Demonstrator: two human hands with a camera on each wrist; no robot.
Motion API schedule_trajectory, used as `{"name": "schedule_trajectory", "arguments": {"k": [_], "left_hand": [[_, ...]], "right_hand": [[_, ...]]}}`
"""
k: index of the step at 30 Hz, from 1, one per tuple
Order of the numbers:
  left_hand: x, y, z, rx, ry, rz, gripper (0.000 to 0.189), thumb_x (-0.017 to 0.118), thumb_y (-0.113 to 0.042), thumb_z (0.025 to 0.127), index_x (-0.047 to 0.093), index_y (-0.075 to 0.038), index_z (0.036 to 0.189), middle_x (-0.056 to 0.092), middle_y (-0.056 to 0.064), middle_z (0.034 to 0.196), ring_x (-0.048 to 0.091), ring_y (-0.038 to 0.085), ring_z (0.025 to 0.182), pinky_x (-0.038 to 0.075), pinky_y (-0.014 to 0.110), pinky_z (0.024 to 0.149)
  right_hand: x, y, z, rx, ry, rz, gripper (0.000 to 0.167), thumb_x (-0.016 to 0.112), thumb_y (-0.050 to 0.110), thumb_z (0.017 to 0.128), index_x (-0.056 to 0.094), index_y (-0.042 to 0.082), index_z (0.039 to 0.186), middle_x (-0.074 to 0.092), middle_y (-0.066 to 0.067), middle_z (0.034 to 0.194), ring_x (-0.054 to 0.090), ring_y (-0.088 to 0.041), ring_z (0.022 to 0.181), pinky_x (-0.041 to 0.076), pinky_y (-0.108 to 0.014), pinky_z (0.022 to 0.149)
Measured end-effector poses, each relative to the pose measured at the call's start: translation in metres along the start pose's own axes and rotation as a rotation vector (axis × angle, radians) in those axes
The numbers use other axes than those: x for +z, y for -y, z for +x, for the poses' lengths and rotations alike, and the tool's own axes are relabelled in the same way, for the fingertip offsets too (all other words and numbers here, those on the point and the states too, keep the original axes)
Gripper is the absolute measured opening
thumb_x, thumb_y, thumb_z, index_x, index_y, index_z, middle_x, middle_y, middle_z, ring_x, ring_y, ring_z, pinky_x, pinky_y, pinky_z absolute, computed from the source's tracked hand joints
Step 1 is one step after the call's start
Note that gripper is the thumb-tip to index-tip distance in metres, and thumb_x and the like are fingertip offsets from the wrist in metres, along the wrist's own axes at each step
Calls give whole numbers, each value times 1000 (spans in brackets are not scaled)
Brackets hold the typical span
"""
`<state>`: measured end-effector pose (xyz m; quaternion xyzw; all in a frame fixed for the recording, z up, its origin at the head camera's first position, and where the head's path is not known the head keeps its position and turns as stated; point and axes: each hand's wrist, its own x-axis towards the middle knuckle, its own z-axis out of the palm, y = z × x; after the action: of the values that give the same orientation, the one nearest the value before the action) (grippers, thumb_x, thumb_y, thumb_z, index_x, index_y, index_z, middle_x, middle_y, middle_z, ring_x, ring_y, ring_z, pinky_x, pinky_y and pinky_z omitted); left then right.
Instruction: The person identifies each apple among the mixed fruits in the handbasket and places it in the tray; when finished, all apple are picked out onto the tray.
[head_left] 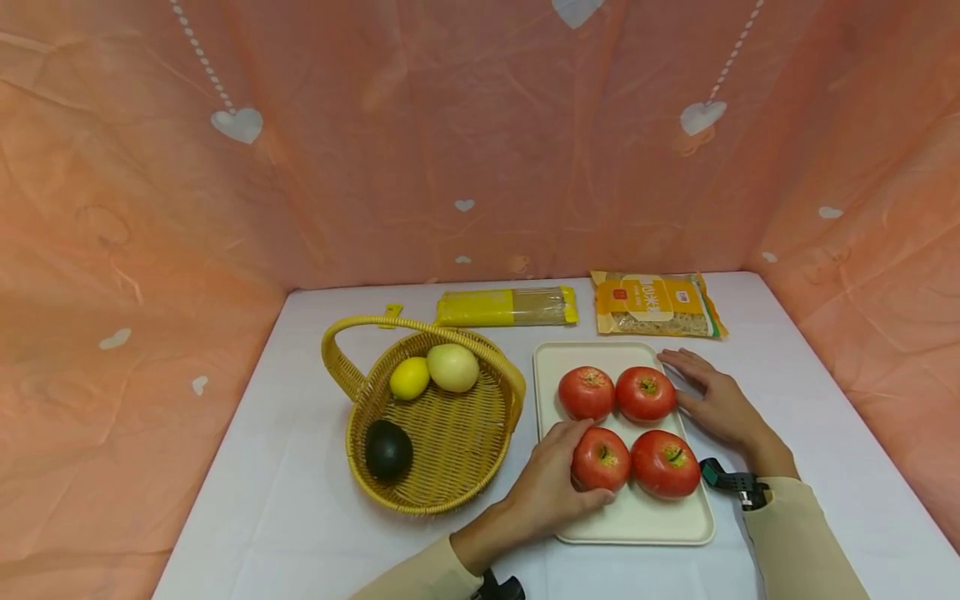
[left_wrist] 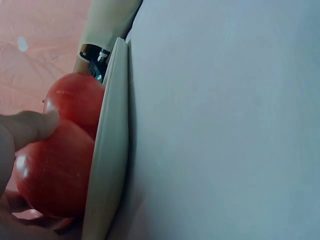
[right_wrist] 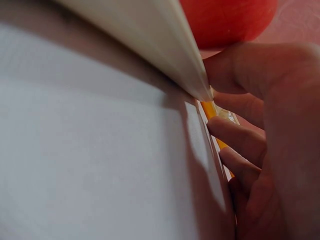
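Several red apples lie on a cream tray (head_left: 637, 527). My left hand (head_left: 551, 479) grips the front-left apple (head_left: 601, 459), with the thumb at its near side and the fingers round its far left. In the left wrist view, that apple (left_wrist: 55, 170) touches the front-right apple (head_left: 666, 465) behind it. My right hand (head_left: 716, 404) rests at the tray's right edge, fingers loosely extended, beside the back-right apple (head_left: 645, 394). Its thumb (right_wrist: 230, 70) touches the tray's rim in the right wrist view. The back-left apple (head_left: 587, 393) sits untouched.
Left of the tray stands a yellow wicker basket (head_left: 457, 442) holding a lemon (head_left: 409, 378), a pale green round fruit (head_left: 453, 367) and a dark avocado (head_left: 387, 449). Behind lie a noodle packet (head_left: 506, 307), a grain bag (head_left: 656, 305) and a small yellow item (head_left: 391, 314).
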<state>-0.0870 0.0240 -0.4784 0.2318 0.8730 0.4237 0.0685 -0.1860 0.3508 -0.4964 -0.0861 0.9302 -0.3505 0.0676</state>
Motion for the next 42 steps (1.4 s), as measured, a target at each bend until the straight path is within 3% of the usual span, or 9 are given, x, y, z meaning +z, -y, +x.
{"name": "schedule_trajectory", "arguments": {"k": [17, 21, 26, 31, 35, 38, 41, 42], "left_hand": [[4, -7, -2, -19, -59, 86, 102, 94, -36, 88, 38, -7, 168, 54, 14, 157, 57, 27, 143, 50, 41, 120], [0, -9, -6, 48, -85, 128, 100, 92, -37, 90, 37, -6, 168, 52, 13, 159, 55, 26, 146, 49, 39, 122], [-19, -15, -23, 217, -149, 145, 83, 88, -33, 94, 46, -9, 162, 54, 9, 156, 57, 22, 145, 50, 37, 121], [-64, -17, -47, 464, -179, 5, 60, 81, -16, 98, 57, -9, 152, 63, 7, 147, 65, 18, 133, 56, 30, 112], [-123, -10, -62, 622, -321, 48, 44, 75, -11, 101, 65, -2, 143, 72, 14, 135, 73, 24, 118, 57, 26, 108], [-181, -3, -71, 642, -491, 164, 38, 68, -23, 109, 70, 5, 134, 76, 19, 128, 74, 32, 114, 54, 24, 113], [-242, -3, -83, 602, -651, 305, 49, 62, -36, 112, 72, 9, 128, 77, 23, 121, 72, 35, 104, 50, 17, 112], [-260, -4, -87, 584, -705, 354, 52, 61, -39, 111, 73, 9, 126, 78, 24, 119, 72, 35, 100, 49, 13, 111]], "right_hand": [[-2, 1, -2, 4, -1, -5, 65, 70, 31, 107, 49, 16, 166, 36, -22, 176, 20, -51, 166, 23, -85, 121], [-5, 0, -7, 14, 3, -7, 65, 69, 33, 107, 49, 14, 166, 36, -23, 175, 21, -52, 165, 24, -85, 120], [-17, 2, -17, 14, -11, -34, 61, 69, 31, 108, 52, 11, 163, 43, -24, 171, 32, -56, 159, 31, -83, 118], [-35, 12, -33, -16, -97, -80, 59, 69, 33, 108, 55, 11, 161, 50, -30, 163, 41, -62, 149, 37, -87, 108], [-49, 25, -40, -102, -179, -136, 57, 75, 28, 104, 60, 12, 156, 56, -31, 157, 47, -62, 143, 40, -88, 104], [-62, 37, -42, -198, -228, -220, 55, 81, 22, 99, 65, 11, 151, 62, -30, 150, 54, -59, 137, 44, -84, 101], [-79, 51, -43, -274, -269, -308, 56, 83, 20, 96, 66, 11, 148, 65, -28, 147, 57, -54, 134, 46, -81, 102], [-85, 56, -44, -303, -292, -336, 56, 84, 19, 95, 67, 10, 147, 66, -26, 146, 58, -52, 134, 47, -74, 111]]}}
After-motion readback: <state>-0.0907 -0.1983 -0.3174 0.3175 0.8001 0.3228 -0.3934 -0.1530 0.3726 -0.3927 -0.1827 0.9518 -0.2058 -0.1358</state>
